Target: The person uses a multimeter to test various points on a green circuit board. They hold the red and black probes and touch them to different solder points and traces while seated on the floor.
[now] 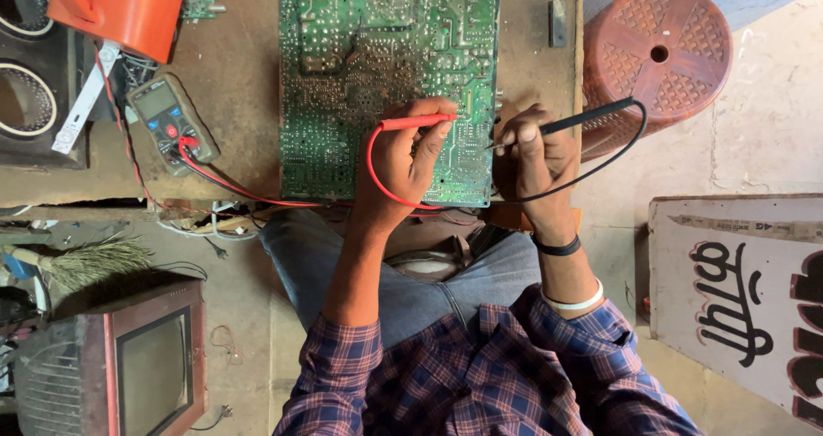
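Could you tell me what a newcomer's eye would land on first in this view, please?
The large green circuit board at the centre of the wooden workbench stands out. The left hand holds a red probe and the right hand a black probe against its lower right part. A grey multimeter lies to the left.

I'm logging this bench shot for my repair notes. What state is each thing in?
Circuit board: flat on the workbench, solder side up.
Red probe: gripped in left hand, over the board.
Black probe: gripped in right hand, tip at the board's right edge.
Multimeter: lying face up, leads plugged in; display unreadable.
Old television: on the floor, screen dark.
Plastic stool: unoccupied.
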